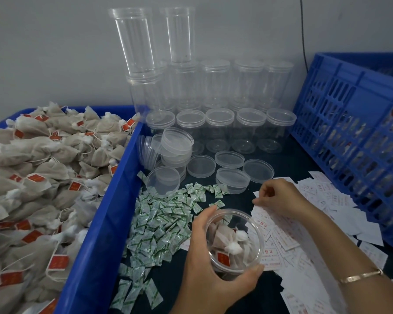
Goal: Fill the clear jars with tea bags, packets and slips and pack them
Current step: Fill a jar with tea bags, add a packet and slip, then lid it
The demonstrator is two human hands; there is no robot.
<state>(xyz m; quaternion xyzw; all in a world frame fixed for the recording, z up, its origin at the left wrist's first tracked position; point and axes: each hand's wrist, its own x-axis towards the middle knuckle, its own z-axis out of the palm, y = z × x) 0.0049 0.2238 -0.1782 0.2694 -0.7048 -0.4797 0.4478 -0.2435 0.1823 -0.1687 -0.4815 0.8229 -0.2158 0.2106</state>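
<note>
My left hand [204, 266] grips a clear jar [235, 241] near the table's front; tea bags with red tags lie inside it. My right hand [279, 197] reaches over the white slips [288, 239] to the right of the jar, its fingers curled down and pinching at a slip [262, 210]. Green-and-white packets [161, 220] are scattered left of the jar. A blue bin [114, 200] on the left is heaped with tea bags [39, 168].
Empty clear jars [218, 123] stand stacked against the wall, with loose lids [229, 159] in front of them. A blue slatted crate [354, 123] on the right holds filled jars. A gold bracelet is on my right wrist.
</note>
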